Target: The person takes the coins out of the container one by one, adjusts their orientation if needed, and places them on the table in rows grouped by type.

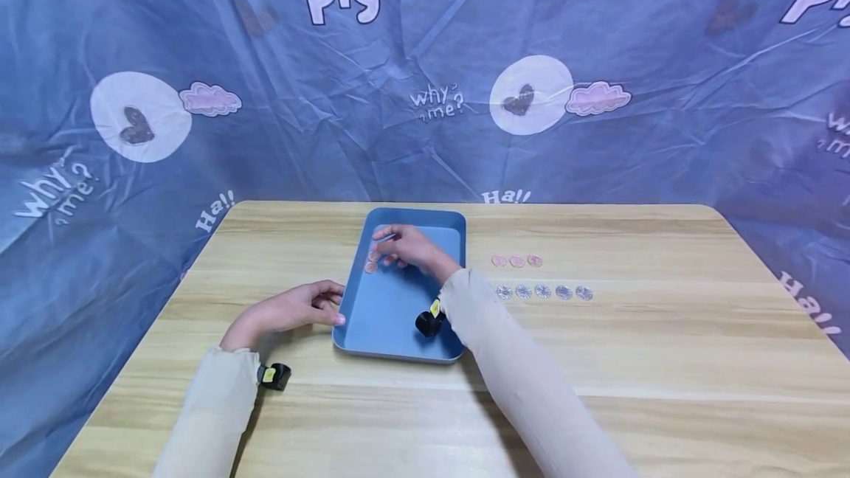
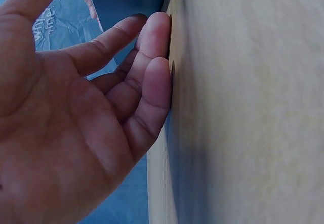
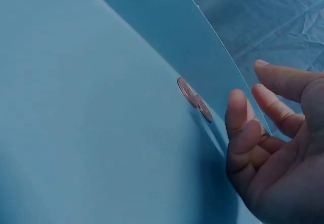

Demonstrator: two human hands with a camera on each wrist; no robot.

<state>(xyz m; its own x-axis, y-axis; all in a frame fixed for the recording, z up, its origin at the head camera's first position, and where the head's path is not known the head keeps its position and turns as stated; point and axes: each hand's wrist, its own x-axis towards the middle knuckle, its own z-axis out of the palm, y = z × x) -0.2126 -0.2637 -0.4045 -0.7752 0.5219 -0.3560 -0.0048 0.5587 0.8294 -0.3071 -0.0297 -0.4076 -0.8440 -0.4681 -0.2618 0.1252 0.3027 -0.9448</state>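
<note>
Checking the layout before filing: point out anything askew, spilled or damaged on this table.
Nothing stands out. The blue tray lies flat, two pink coins rest inside it by the right hand, and the remaining coins sit in tidy rows on the table.

Soft, even light falls from above in the head view; faint shadows lie under both sleeves toward 6 o'clock; the wrinkled blue printed backdrop cloth (image 1: 425, 57) bows outward at 3 and 9 o'clock; the wrist views are dimmer, with nearby skin soft and slightly blurred.
</note>
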